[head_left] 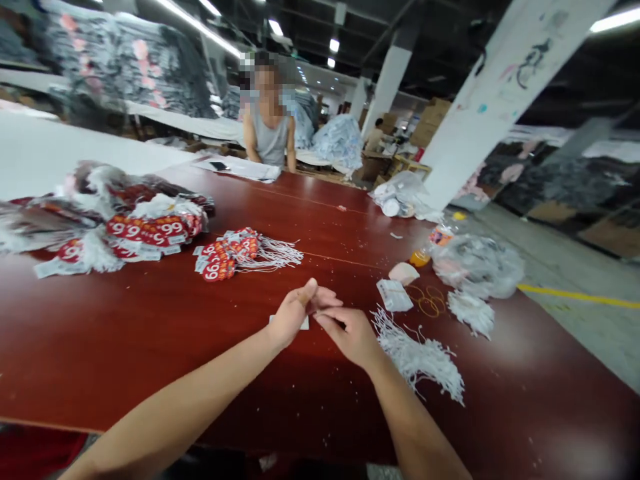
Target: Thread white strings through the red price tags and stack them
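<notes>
Both hands meet near the table's [150,333] near-centre. Left hand [295,313] pinches a small white tag [304,323], thumb up, fingers pressed together. Right hand [350,333] touches it fingertip to fingertip; can't tell what it grips. Loose white strings [420,353] lie just right. Strung red tags [230,253] sit farther left.

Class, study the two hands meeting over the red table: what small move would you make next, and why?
Probably reach the right hand to the white string pile beside it: the left hand pinches a small white tag, and the finished tags already carry strings.
</notes>
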`<state>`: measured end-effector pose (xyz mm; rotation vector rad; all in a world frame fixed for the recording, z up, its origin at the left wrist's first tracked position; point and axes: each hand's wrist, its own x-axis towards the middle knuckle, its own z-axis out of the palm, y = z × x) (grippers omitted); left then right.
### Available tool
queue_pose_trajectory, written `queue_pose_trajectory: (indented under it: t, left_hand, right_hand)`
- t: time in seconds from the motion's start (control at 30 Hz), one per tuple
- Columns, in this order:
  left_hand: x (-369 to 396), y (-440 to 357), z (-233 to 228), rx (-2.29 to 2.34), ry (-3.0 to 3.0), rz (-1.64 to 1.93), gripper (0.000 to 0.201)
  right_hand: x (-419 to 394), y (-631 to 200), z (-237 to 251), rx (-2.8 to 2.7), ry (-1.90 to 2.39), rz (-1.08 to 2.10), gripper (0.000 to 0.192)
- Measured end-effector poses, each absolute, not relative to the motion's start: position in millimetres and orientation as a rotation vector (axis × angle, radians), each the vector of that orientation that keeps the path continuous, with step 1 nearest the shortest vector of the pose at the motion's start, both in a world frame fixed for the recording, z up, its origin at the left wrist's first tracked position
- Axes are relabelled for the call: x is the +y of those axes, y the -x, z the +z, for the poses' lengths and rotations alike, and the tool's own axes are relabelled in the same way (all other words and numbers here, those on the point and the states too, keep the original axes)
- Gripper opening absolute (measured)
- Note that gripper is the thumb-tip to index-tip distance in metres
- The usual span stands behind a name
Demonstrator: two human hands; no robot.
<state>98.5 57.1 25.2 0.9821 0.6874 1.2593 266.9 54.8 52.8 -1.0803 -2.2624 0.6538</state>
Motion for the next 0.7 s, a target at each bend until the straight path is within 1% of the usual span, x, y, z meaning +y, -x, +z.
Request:
queue_pose_trajectory:
  t: [0.03, 0.07, 0.17, 0.23, 0.3, 0.43, 0.53, 0.6, 0.7]
  left_hand:
    - [58, -96, 25, 0.783, -1.114, 1.292, 0.054]
    - [59, -93, 26, 0.892, -1.294, 1.314, 0.049]
    - [60, -87, 24, 1.161, -1.932, 1.245, 0.027]
    - [61, -87, 19, 1.25, -2.227, 1.132, 0.02]
    - [61, -87, 14, 1.287, -2.376, 1.03, 0.017]
    - [65, -88, 5, 1.314, -2.463, 0.911, 0.014]
    - [70, -89, 4, 1.352, -2.445, 0.874, 0.016]
    - [76, -93, 5, 1.381, -2.423, 0.834, 0.022]
    - [89, -100, 4, 1.405, -2.406, 0.719, 0.038]
  right_hand:
    - [61, -279, 60, -2.203, 1.152, 0.623, 0.028]
    - [69, -292, 65, -2.128, 1.256, 0.562, 0.025]
    - [93, -335, 66, -1.995, 1.679, 0.458, 0.018]
    - [108, -357, 57, -2.009, 1.983, 0.499, 0.013]
    - [119, -369, 46, -2.034, 2.137, 0.564, 0.01]
    - [131, -371, 32, -2.07, 2.154, 0.638, 0.01]
    - [132, -366, 31, -2.09, 2.125, 0.655, 0.01]
    - [129, -362, 32, -2.078, 2.092, 0.621, 0.009]
    - [118, -357, 36, -2.044, 1.954, 0.528, 0.011]
